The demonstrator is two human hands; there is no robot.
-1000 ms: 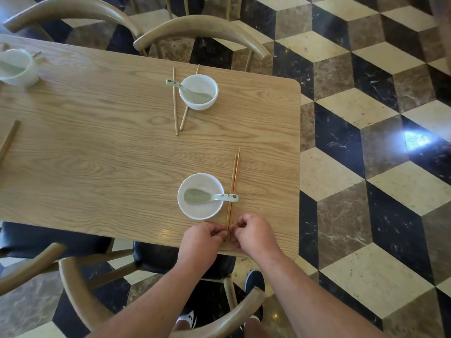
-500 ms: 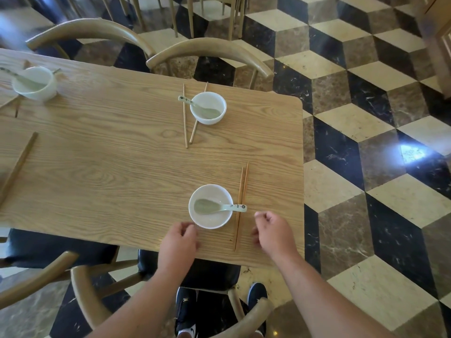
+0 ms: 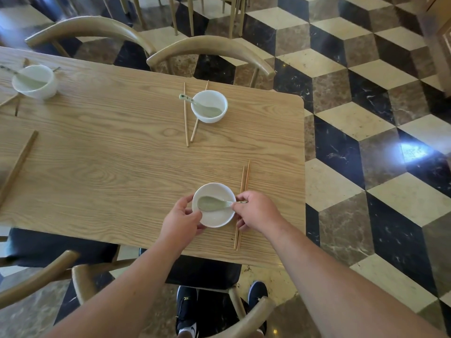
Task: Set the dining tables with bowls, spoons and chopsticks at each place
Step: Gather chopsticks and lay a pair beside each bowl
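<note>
A white bowl with a pale green spoon in it stands near the front edge of the wooden table. My left hand grips the bowl's left rim. My right hand pinches the spoon's handle at the bowl's right rim. A pair of wooden chopsticks lies just right of the bowl, partly under my right hand. Across the table is a second bowl with spoon and splayed chopsticks. A third bowl with a spoon stands at the far left.
Curved wooden chairs stand at the far side and the near side, one with a black seat under the table edge. More chopsticks lie at the left. The table's right edge drops to a checkered marble floor.
My hands let go of the chopstick ends, spread apart, then closed in on the near bowl: the left one on its rim, the right one on the spoon handle.
</note>
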